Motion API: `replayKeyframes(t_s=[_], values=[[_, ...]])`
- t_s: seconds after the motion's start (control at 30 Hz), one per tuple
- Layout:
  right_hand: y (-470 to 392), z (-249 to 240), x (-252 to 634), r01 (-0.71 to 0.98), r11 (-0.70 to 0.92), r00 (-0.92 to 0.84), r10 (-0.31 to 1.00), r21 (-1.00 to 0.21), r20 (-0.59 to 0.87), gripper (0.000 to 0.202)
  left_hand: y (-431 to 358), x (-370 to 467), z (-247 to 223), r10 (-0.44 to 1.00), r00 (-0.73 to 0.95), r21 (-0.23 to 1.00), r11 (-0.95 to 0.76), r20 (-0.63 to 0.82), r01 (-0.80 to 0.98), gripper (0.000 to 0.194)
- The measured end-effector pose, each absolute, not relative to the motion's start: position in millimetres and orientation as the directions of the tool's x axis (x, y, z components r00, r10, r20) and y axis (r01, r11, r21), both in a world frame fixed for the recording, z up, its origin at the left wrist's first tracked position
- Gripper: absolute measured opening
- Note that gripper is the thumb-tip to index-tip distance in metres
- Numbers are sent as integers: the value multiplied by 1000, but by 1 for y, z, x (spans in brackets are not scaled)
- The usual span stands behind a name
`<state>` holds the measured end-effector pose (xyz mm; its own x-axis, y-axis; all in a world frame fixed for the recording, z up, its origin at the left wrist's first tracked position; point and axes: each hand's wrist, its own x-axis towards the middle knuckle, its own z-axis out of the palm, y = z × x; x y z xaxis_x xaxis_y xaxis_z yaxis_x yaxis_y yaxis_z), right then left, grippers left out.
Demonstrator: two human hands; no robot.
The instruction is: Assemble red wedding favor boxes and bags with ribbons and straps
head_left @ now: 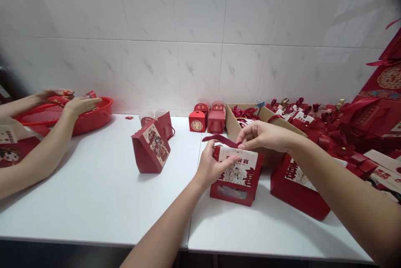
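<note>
A red gift box (232, 194) with a white illustrated front panel and a small clear window stands upright on the white table. My left hand (210, 163) grips its upper left side, thumb across the front panel. Above the box's top edge, my right hand (262, 136) pinches a dark red ribbon (221, 139) between thumb and fingers. The ribbon's loose end stretches left over my left hand. A small hole shows near the top of the panel. Beside my right forearm stands another red gift box (297, 190), partly hidden by the arm.
A cardboard carton (233, 122) with red ribbons stands behind my right hand, near many ribboned red boxes (332, 134). Small red boxes (198, 121) sit by the wall. Another gift box (152, 147) stands left of centre. At far left, another person's hands hold red packets over a red basket (94, 122).
</note>
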<state>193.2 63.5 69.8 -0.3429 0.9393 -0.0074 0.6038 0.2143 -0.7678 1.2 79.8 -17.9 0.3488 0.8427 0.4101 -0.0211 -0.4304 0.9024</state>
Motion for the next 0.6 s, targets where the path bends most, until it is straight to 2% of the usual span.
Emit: replayKeyframes(t_s=[0.27, 0.47, 0.6], values=[[63, 69, 193, 614, 228, -376, 926, -756, -26, 15, 79, 0, -17, 812, 346, 871, -490, 470, -33, 38], [57, 72, 190, 623, 225, -340, 940, -749, 0, 13, 80, 2, -19, 837, 329, 895, -442, 438, -65, 38], [55, 75, 189, 626, 202, -349, 936, -753, -39, 15, 83, 3, -21, 835, 338, 899, -425, 434, -106, 42]])
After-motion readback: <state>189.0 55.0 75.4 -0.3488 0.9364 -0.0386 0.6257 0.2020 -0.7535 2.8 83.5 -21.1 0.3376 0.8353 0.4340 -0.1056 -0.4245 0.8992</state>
